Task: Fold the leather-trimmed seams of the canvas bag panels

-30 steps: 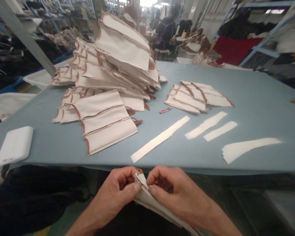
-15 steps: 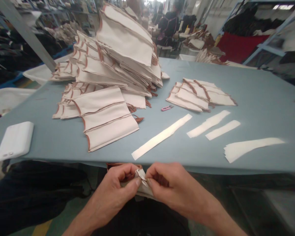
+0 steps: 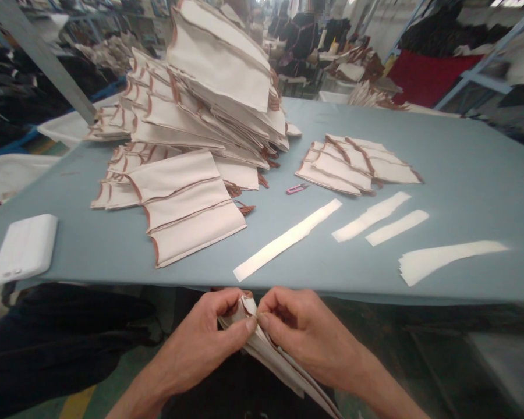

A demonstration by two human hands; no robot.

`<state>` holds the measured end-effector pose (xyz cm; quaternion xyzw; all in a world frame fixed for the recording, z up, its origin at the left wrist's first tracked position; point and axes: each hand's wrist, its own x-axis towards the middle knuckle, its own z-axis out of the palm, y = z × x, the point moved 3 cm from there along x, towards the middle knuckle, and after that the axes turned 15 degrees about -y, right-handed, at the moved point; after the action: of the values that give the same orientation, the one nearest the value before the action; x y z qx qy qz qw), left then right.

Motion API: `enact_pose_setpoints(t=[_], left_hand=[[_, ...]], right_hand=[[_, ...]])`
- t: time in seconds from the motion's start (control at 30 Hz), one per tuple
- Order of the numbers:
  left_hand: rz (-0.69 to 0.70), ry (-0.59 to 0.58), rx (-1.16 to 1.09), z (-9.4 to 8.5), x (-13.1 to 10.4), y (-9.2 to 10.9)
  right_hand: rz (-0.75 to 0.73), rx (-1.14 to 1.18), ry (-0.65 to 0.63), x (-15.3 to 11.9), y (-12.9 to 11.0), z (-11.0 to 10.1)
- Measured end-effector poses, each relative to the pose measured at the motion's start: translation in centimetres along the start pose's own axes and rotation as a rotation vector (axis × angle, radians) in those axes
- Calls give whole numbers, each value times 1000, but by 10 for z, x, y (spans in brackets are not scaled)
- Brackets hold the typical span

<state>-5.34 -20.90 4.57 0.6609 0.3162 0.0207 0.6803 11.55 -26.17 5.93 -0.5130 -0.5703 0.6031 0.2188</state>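
Just in front of the table's near edge, a cream fabric panel (image 3: 276, 358) with brown edging is held over my lap. My left hand (image 3: 213, 334) pinches its upper end between thumb and fingers. Close beside it, my right hand (image 3: 303, 331) pinches the same end, the two thumbs almost meeting. The panel's long folded side slants down to the lower right, below my right hand. What lies right under the fingertips is partly hidden.
A blue-grey table (image 3: 201, 279) carries a tall heap of cream panels (image 3: 218, 70), a single panel (image 3: 192, 209), a smaller stack (image 3: 358, 164), pink thread snips (image 3: 297, 189), pale strips (image 3: 288, 240), fanned strips (image 3: 445, 259) and a white device (image 3: 25, 247). A person (image 3: 299, 38) sits far back.
The panel has swung so that its long side now shows, slanting down to the right. My hands stay pinched at its end, with the thumbs closer together. The view has shifted slightly.
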Motion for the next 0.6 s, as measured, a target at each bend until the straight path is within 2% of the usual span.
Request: enact_pose_setpoints(t=[0.33, 0.6], left_hand=[[29, -1, -82, 1, 1, -1], [64, -5, -4, 6, -2, 7]], right_hand=[[-35, -9, 81, 3, 2, 3], [-148, -277, 152, -6, -6, 1]])
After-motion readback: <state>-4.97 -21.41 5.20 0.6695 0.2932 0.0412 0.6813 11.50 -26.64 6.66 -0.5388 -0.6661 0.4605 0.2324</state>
